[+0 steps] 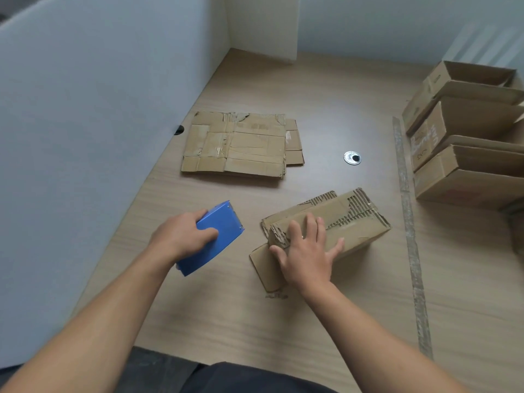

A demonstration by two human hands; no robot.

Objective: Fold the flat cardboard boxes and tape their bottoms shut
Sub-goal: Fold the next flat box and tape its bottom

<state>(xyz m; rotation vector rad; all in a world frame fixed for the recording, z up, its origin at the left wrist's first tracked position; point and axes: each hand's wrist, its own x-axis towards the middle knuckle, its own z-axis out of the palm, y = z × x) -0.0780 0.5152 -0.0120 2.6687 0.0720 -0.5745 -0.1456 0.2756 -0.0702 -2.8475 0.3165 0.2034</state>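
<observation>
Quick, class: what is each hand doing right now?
Left hand: closed grip round the blue tape dispenser.
Right hand: open, pressing flat on the folded box.

One wide-angle head cam, looking fwd & down onto the desk (334,321), close above it.

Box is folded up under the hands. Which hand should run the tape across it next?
Left. The left hand grips the blue tape dispenser just beside the box, while the right hand lies spread on the folded flaps, pressing them down. It should probably stay there.
</observation>
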